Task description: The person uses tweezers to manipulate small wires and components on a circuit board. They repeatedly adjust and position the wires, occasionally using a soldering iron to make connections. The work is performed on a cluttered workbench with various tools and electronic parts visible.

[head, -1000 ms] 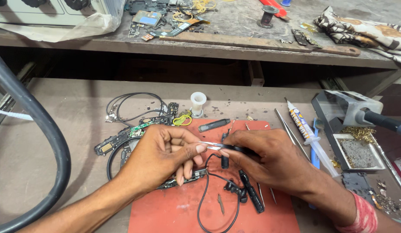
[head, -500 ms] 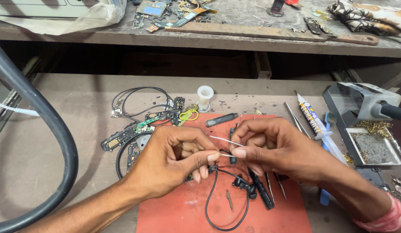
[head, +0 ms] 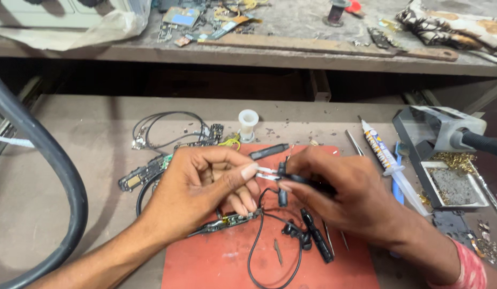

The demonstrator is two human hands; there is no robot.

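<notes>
Two bare hands work close together over a red mat (head: 232, 262) on a dusty workbench (head: 71, 134). The left hand (head: 197, 187) has its thumb and forefinger pressed together, pinching the end of a thin white wire (head: 267, 172); its other fingers curl loosely underneath. The right hand (head: 339, 192) is closed around a small black earphone part (head: 285, 172), gripping it between thumb and fingertips, just beside the left fingertips. The white wire bridges the short gap between the two hands, above the middle of the mat. A black cable (head: 259, 251) loops down from the hands across the mat, near two black earbuds (head: 294, 231). A narrow circuit board (head: 227, 222) lies under the left hand. A glue syringe (head: 387, 160) lies to the right of the mat, well apart.
</notes>
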